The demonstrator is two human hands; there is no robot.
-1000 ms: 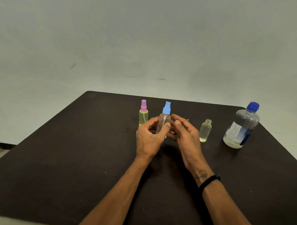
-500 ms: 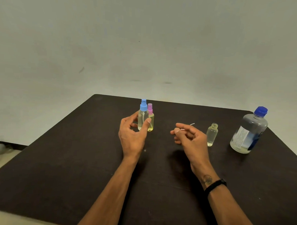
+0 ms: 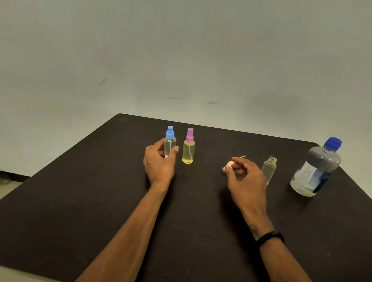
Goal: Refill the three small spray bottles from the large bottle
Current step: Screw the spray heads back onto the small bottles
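- Hands: the left hand (image 3: 159, 163) grips the blue-capped spray bottle (image 3: 169, 143) upright on the worktop (image 3: 73, 200); the right hand (image 3: 246, 176) pinches a pink spray cap (image 3: 229, 165).
- Pink-capped yellow bottle (image 3: 188, 148) stands just right of the blue-capped one.
- Uncapped small bottle (image 3: 269, 168) stands near the large bottle (image 3: 316, 168), far right.

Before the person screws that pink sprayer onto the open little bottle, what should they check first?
1. Open small bottle upright, neck bare: ok.
2. Pink spray head pinched by right hand: ok.
3. Dip tube straight and undamaged: cannot tell, mostly hidden.
4. Open bottle full enough: cannot tell, the level is hard to see.
5. Left hand free to steady it: not ok, it holds the blue-capped spray bottle.
6. Large bottle capped, apart from the hands: ok.
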